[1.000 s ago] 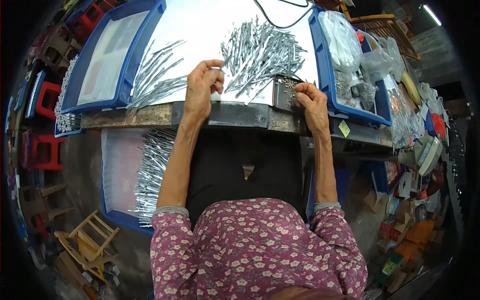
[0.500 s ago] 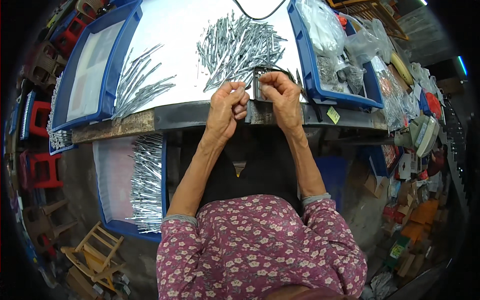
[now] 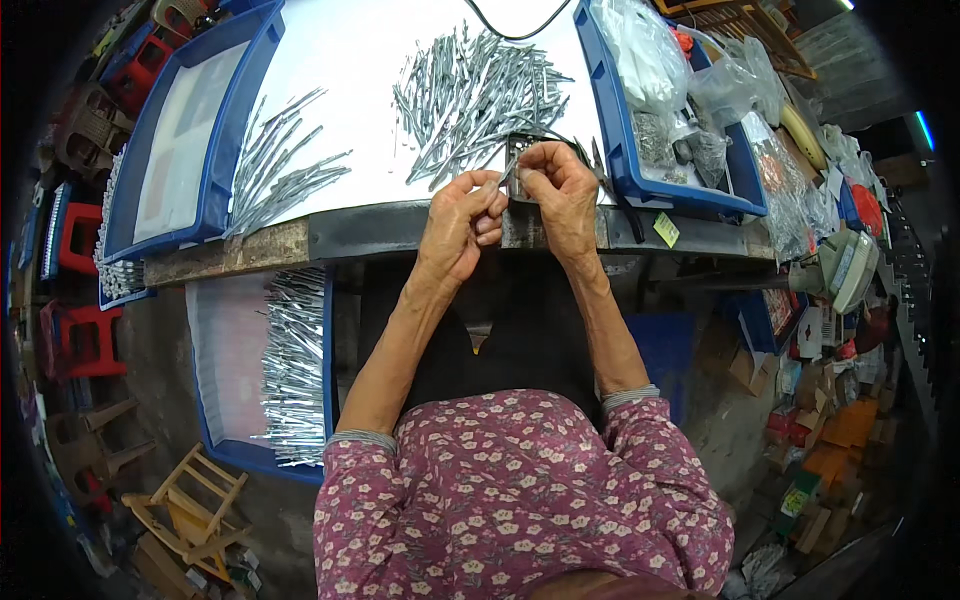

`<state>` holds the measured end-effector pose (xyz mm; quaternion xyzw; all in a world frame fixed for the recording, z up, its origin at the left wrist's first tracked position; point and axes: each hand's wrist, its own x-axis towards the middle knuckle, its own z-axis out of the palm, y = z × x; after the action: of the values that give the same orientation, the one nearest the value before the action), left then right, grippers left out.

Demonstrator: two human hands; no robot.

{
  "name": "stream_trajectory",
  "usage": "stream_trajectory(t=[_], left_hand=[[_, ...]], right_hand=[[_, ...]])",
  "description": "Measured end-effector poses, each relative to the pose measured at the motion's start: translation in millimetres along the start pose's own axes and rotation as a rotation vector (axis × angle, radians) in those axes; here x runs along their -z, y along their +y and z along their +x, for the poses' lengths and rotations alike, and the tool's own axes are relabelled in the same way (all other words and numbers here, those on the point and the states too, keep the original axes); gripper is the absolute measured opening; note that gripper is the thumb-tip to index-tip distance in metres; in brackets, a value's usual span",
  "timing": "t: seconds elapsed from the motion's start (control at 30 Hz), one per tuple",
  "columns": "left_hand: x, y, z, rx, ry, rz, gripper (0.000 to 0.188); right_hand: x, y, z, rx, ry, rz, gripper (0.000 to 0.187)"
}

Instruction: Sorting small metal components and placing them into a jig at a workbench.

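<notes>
Near the front edge of the white tabletop, my left hand (image 3: 462, 225) is closed in a pinch on a thin silver metal strip (image 3: 507, 172) that points toward my other hand. Close by on its right, my right hand (image 3: 566, 200) has thumb and forefinger pressed together; whatever is between them is too small or hidden to make out. Below and between the fingertips sits a small dark metal block or fixture (image 3: 517, 205), partly covered by the right hand. Just beyond lies a large heap of similar grey metal strips (image 3: 480, 95).
A looser bunch of strips (image 3: 275, 170) lies left, beside a blue tray (image 3: 213, 185). Another blue bin (image 3: 622, 165) with plastic bags and small parts stands right, near pliers-like handles (image 3: 600, 165). Below the table edge is a blue-rimmed crate (image 3: 328, 380) of strips. A black cable (image 3: 520, 36) crosses behind.
My left hand has shifted slightly right, closer to my right hand. The silver strip now shows between the two hands. The right hand has barely moved.
</notes>
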<state>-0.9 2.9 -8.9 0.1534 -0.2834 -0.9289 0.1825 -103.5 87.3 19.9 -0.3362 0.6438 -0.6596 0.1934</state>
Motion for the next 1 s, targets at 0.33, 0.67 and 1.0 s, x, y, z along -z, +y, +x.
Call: stream_trajectory(t=[0.33, 0.67, 1.0], left_hand=[[-5.0, -8.8, -2.2, -0.134, 0.053, 0.128, 0.015], [-14.3, -11.9, -7.7, -0.389, 0.158, 0.599, 0.005], [-6.5, -3.0, -7.6, -0.217, 0.112, 0.469, 0.005]], right_hand=[[-3.4, 4.9, -3.2, 0.094, 0.070, -0.155, 0.008], [-2.6, 10.9, -3.6, 0.081, 0.052, -0.082, 0.010], [0.9, 11.5, -3.9, 0.052, 0.009, -0.018, 0.011]])
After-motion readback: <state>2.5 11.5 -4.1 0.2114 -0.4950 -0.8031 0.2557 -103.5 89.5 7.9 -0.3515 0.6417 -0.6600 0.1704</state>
